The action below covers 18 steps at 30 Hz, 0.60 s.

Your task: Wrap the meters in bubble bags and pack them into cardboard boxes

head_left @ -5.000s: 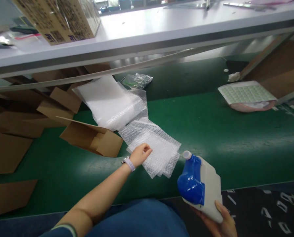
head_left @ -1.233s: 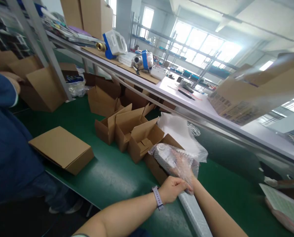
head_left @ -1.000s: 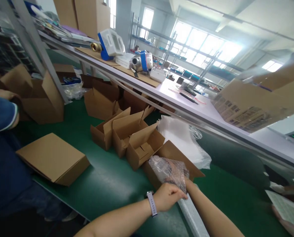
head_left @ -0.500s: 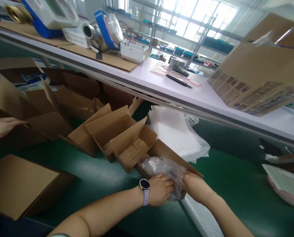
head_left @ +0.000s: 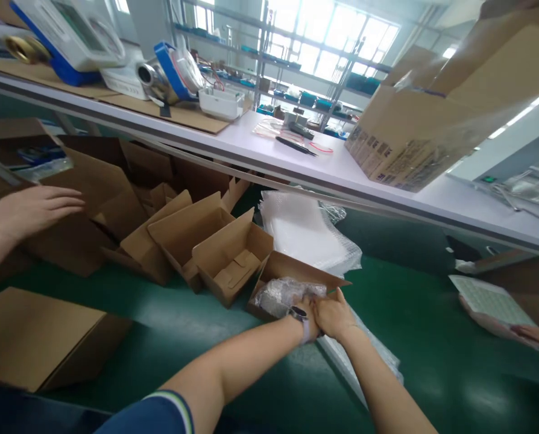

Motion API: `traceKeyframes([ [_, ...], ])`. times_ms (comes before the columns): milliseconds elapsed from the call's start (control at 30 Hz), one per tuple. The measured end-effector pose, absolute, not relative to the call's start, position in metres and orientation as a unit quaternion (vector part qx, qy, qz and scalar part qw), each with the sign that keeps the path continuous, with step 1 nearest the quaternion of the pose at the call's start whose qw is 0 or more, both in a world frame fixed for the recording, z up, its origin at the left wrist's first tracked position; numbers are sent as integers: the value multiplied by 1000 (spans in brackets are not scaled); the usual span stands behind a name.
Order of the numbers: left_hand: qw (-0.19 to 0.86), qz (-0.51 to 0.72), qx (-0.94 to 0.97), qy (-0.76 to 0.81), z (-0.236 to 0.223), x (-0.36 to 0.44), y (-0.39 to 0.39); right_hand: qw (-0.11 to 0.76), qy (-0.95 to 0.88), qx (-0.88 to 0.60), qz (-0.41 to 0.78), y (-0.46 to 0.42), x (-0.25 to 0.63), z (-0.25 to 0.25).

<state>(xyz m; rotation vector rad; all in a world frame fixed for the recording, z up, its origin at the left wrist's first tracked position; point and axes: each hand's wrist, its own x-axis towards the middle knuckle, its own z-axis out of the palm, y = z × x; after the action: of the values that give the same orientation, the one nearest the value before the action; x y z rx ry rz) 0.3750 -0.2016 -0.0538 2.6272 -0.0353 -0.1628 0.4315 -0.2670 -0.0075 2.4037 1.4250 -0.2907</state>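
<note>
An item in clear bubble wrap [head_left: 272, 296] lies inside an open cardboard box [head_left: 290, 263] on the green surface. My left hand [head_left: 310, 319], with a watch at its wrist, reaches into the near right end of the box. Its fingers are closed on the wrap and partly covered by my other hand. Close against it, my right hand [head_left: 335, 314] is curled with its fingers down at the wrap, beside the box's right end. What the wrap encloses cannot be made out.
Several open cardboard boxes [head_left: 233, 259] stand in a row to the left. Behind are bubble wrap sheets [head_left: 301, 232], under a white shelf [head_left: 260, 144] holding meters and a large carton [head_left: 400, 132]. Another person's hand [head_left: 29, 211] is at left, another [head_left: 538, 337] at right.
My hands have come together at the right end of the box, and the wrapped item sits lower inside it. The co-worker's hand at left has moved right, off a box flap.
</note>
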Motion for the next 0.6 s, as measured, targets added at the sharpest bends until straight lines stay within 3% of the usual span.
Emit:
traceKeyframes([
  [100, 302, 64, 950, -42, -62, 306, -188, 160, 491, 854, -66, -265, 432, -23],
  [200, 364, 351, 850, 146, -78, 254, -162, 105, 507, 855, -30, -269, 432, -32],
  [267, 385, 421, 776, 270, -91, 246, -141, 35, 516, 856, 3, -278, 434, -35],
  [433, 387, 292, 832, 268, -115, 273, -107, -143, 453, 873, 109, -308, 439, -58],
  [533, 362, 269, 858, 244, -117, 263, -115, -282, 462, 836, 94, -320, 424, -88],
  [600, 331, 242, 883, 229, -116, 241, -133, -319, 489, 810, 54, -326, 407, -106],
])
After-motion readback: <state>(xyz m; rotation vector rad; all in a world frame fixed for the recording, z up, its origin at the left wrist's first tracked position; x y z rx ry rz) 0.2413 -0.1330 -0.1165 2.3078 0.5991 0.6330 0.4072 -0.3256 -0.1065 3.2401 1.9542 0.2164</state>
